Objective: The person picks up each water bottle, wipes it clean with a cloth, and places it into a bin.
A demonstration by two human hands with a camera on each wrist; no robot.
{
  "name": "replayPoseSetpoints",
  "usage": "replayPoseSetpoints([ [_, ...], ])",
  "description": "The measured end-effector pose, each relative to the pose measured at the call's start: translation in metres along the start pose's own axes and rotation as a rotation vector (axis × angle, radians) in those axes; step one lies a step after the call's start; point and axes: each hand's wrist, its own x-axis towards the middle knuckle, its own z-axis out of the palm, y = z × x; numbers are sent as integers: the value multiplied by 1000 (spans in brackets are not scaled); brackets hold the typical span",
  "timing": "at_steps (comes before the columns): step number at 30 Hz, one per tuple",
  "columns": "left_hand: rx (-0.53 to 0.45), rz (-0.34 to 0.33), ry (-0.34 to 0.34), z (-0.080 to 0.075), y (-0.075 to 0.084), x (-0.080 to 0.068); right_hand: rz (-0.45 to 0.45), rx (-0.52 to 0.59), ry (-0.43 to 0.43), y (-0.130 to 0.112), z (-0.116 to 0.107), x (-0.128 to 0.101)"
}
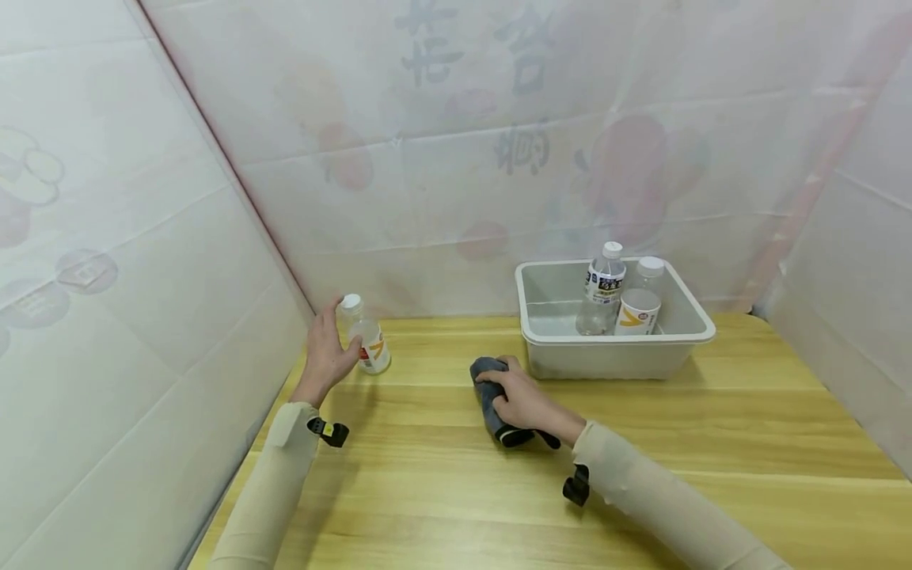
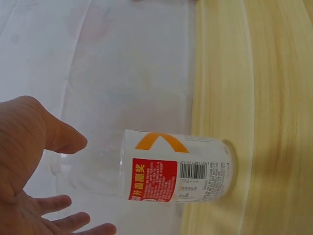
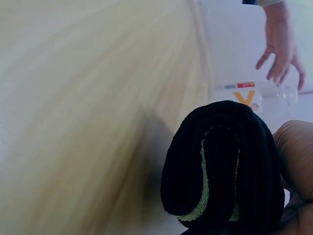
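Observation:
A clear plastic bottle (image 1: 374, 348) with a white cap and a white, orange and red label stands upright at the table's far left. My left hand (image 1: 329, 354) is right beside its upper part, thumb and fingers spread apart, as the left wrist view also shows around the clear neck end of the bottle (image 2: 161, 166). Near the middle of the table, my right hand (image 1: 526, 393) grips a dark grey folded towel (image 1: 490, 396). In the right wrist view the rolled end of the towel (image 3: 220, 161) shows layered folds with a pale yellow-green edge.
To the right, a white plastic tub (image 1: 613, 360) stands by the back wall. Inside it are a bottle with a blue-and-white label (image 1: 604, 285) and a bottle with an orange mark (image 1: 637, 309). White printed sheeting (image 1: 427, 198) encloses the wooden table (image 1: 413, 491) at the back and sides.

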Motion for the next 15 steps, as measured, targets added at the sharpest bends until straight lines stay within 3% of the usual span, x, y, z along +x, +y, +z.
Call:
replayPoseSetpoints([
  [15,-65,4,-42,12,-10,9,40,39,15,-4,-17,1],
])
